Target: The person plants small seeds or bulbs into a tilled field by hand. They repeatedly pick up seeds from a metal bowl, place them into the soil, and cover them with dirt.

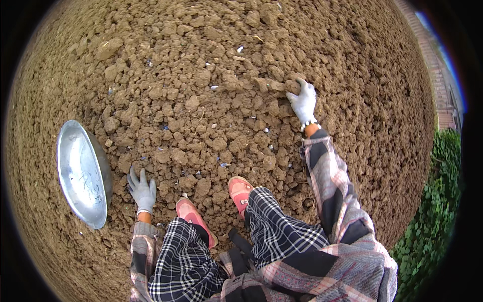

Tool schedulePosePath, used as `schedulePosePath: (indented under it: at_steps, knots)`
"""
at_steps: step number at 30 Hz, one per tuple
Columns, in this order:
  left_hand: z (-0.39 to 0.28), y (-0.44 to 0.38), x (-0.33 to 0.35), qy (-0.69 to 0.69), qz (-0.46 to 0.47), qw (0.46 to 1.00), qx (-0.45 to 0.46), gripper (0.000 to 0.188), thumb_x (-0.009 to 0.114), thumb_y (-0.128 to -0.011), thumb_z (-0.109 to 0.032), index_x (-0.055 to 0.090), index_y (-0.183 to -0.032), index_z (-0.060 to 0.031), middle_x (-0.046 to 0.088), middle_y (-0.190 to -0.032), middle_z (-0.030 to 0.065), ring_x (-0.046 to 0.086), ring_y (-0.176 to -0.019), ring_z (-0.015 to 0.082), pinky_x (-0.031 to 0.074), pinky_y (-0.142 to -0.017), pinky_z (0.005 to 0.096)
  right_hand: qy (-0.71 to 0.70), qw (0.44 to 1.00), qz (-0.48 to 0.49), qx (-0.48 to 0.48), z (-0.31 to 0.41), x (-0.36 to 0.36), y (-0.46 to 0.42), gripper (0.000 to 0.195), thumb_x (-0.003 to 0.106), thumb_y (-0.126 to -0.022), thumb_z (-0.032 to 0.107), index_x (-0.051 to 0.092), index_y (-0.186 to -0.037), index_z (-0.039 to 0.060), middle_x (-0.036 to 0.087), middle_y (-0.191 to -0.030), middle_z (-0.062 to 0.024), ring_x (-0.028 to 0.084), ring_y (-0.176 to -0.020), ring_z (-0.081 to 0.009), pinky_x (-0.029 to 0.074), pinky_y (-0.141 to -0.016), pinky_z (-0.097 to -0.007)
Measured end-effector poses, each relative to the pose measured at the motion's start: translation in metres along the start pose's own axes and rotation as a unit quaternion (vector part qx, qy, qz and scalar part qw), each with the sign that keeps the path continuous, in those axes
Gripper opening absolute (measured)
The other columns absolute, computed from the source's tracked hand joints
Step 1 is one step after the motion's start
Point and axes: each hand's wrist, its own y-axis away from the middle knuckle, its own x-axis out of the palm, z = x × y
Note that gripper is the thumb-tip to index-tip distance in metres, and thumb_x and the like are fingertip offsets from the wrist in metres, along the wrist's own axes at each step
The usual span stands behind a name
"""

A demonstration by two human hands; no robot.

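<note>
My left hand, in a pale grey glove, is low over the soil with its fingers spread and nothing in it. To its left a shiny metal basin rests tilted on the ground, and I see no contents in it. Farther out on the right, my right hand wears a similar glove and a beaded bracelet. Its thumb and forefinger are apart beside a clod of soil; the fingertips are at the soil surface. Whether they touch the clod is unclear.
Loose, cloddy brown soil surrounds me. Small whitish pieces and bluish bits are scattered over it. My pink shoes stand between my hands. Leafy green plants and a brick-like surface border the field at right.
</note>
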Motion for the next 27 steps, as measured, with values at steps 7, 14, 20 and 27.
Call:
schedulePosePath:
  at_steps: [7, 14, 20, 27]
  knots:
    - [0.012, 0.006, -0.008, -0.042, 0.036, 0.998, -0.016, 0.056, 0.049, -0.094, -0.042, 0.041, -0.143, -0.0170, 0.010, -0.159, 0.0153, 0.015, -0.143, 0.0433, 0.023, -0.113, 0.0554, -0.164, 0.962, 0.058, -0.209, 0.164, 0.037, 0.010, 0.066, 0.077, -0.075, 0.031, 0.048, -0.132, 0.0166, 0.057, -0.113, -0.0151, 0.059, -0.104, -0.0304, 0.048, -0.094, -0.0439]
    - [0.000, 0.001, 0.003, -0.017, 0.027, 0.999, 0.035, 0.057, 0.052, -0.092, -0.042, 0.041, -0.144, -0.0194, 0.009, -0.160, 0.0124, 0.016, -0.143, 0.0416, 0.028, -0.111, 0.0532, 0.102, 0.956, 0.038, -0.271, 0.138, 0.079, -0.005, 0.056, 0.069, -0.080, 0.040, 0.054, -0.125, 0.0113, 0.046, -0.131, -0.0122, 0.039, -0.125, -0.0309, 0.030, -0.101, -0.0535]
    - [0.012, 0.007, 0.001, -0.053, 0.030, 0.998, 0.014, 0.058, 0.052, -0.094, -0.039, 0.036, -0.146, -0.0199, 0.007, -0.160, 0.0125, 0.013, -0.144, 0.0404, 0.027, -0.112, 0.0525, 0.110, 0.986, 0.049, -0.116, 0.011, -0.023, 0.023, 0.065, 0.078, -0.074, 0.036, 0.052, -0.131, 0.0170, 0.051, -0.130, -0.0144, 0.049, -0.118, -0.0342, 0.041, -0.096, -0.0466]
    - [0.014, 0.002, 0.011, -0.048, 0.031, 0.998, 0.035, 0.059, 0.051, -0.094, -0.040, 0.035, -0.147, -0.0202, 0.006, -0.160, 0.0132, 0.014, -0.144, 0.0408, 0.024, -0.114, 0.0517, -0.051, 0.991, 0.116, 0.047, -0.026, -0.006, 0.049, 0.056, 0.077, -0.074, 0.018, 0.055, -0.126, 0.0141, 0.058, -0.114, -0.0166, 0.057, -0.106, -0.0344, 0.048, -0.090, -0.0395]
